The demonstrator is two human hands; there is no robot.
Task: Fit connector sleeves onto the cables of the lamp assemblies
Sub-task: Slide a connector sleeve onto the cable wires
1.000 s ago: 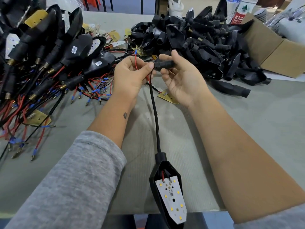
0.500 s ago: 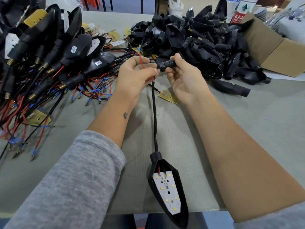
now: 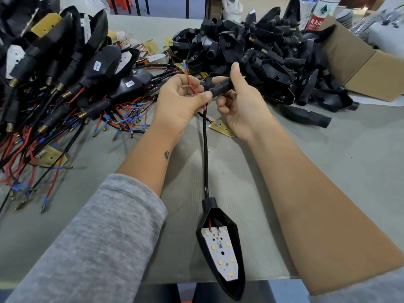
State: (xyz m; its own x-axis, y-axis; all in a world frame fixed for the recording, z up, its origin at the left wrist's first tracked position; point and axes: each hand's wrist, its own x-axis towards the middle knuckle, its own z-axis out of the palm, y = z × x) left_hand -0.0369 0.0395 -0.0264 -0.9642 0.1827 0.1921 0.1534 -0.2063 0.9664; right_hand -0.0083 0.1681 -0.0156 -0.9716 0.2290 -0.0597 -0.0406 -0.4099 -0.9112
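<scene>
Tabletop (image 3: 328, 171): right hand (image 3: 242, 101) grips sleeve (image 3: 220, 85).

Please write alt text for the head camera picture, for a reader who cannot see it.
A person's right hand holds a black connector sleeve while the left hand pinches the lamp's red wire. The cable runs down to a lamp housing at the table edge.

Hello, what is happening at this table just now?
A person is fitting a black connector sleeve, held in the right hand, onto the cable of a lamp assembly. The left hand pinches the cable's red wire. The lamp head hangs near the table edge.
</scene>
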